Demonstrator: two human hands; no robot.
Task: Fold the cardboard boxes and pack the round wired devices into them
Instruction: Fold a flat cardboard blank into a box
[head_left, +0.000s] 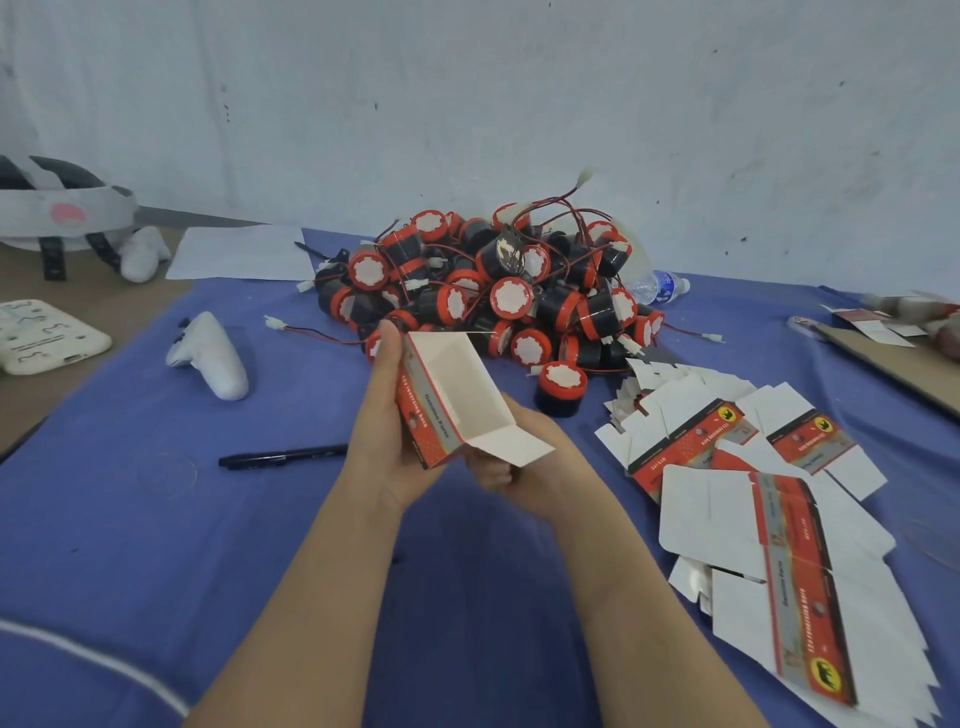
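Observation:
A small red, grey and white cardboard box (453, 387) is held above the blue cloth, folded into shape, its open white inside facing me and one flap sticking out at the lower right. My left hand (387, 431) grips its printed left side, thumb up by the top corner. My right hand (524, 467) holds it from underneath near the flap. Behind the box lies a heap of round black and red wired devices (498, 291); one device (561, 387) stands alone in front. Several flat unfolded boxes (769, 499) are spread to the right.
On the blue cloth (156, 519) lie a black pen (283, 457) and a white controller (210, 356) to the left. A headset (57, 218), a white sheet (239, 254) and a white tray (47, 335) sit far left; a water bottle (657, 286) and cardboard (893, 358) far right.

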